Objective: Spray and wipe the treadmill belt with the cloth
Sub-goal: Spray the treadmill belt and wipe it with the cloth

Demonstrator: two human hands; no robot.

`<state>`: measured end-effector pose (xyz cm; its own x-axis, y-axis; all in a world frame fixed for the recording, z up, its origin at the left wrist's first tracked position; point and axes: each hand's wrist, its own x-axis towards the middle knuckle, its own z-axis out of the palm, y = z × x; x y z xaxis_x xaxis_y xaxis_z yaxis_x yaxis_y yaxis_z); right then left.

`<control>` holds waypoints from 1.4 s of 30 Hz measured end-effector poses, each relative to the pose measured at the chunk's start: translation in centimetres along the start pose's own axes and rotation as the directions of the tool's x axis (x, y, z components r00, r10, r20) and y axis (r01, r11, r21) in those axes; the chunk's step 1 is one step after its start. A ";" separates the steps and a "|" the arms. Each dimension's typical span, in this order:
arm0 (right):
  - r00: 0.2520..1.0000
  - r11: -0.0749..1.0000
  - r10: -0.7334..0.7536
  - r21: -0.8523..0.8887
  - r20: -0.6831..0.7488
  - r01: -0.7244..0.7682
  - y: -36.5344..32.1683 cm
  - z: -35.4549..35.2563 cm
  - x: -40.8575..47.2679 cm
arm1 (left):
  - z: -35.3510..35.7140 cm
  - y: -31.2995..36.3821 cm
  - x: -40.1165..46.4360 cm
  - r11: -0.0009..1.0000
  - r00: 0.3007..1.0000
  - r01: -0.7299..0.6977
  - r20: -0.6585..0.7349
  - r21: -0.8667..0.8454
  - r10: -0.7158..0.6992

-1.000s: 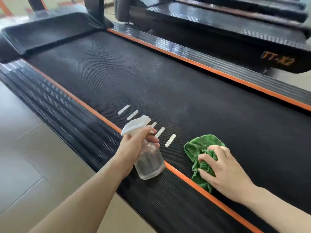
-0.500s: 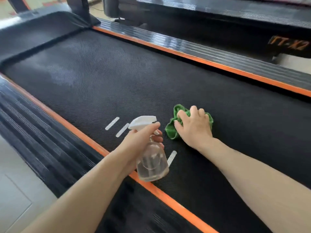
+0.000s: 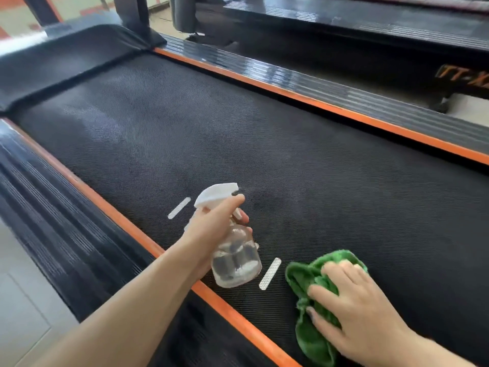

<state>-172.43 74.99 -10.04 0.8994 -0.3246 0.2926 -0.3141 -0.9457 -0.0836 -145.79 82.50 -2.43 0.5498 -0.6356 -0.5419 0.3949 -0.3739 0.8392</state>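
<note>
Hands: left [image 3: 211, 231] gripping bottle [image 3: 235, 260], right [image 3: 362, 313] on cloth [image 3: 304, 276]

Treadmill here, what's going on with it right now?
A person is cleaning the treadmill belt. The left hand grips a clear spray bottle above the belt's near edge, nozzle aimed across it. The right hand presses a green cloth flat on the belt beside a white stripe.
</note>
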 end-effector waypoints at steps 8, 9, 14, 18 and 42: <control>0.894 0.888 0.447 -0.114 -0.024 -0.446 7.1 6.5 22.0 | -2.0 -0.8 -0.7 0.915 0.915 -0.359 -0.127 0.181 0.384; 0.868 0.861 0.496 -0.124 -0.012 -0.493 6.8 6.8 23.1 | -2.4 -1.6 -0.6 0.900 0.891 -0.406 -0.147 0.159 0.429; 0.943 0.943 0.331 -0.016 -0.019 -0.331 2.2 4.8 16.9 | -3.2 -3.7 -0.6 0.877 0.836 -0.476 -0.279 0.060 0.473; 0.993 0.989 0.087 0.113 0.077 -0.095 -2.6 1.1 5.2 | -3.1 -3.8 -0.9 0.875 0.834 -0.483 -0.286 0.032 0.471; 0.982 0.982 -0.157 0.117 0.104 0.145 -2.7 0.8 6.1 | -3.5 -3.9 -1.0 0.864 0.808 -0.502 -0.330 0.047 0.488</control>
<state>-165.79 75.58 -8.82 0.9643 -0.1718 0.2014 -0.1427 -0.9782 -0.1511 -145.29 86.99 -5.30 0.8801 -0.4727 -0.0439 0.0307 -0.0355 0.9989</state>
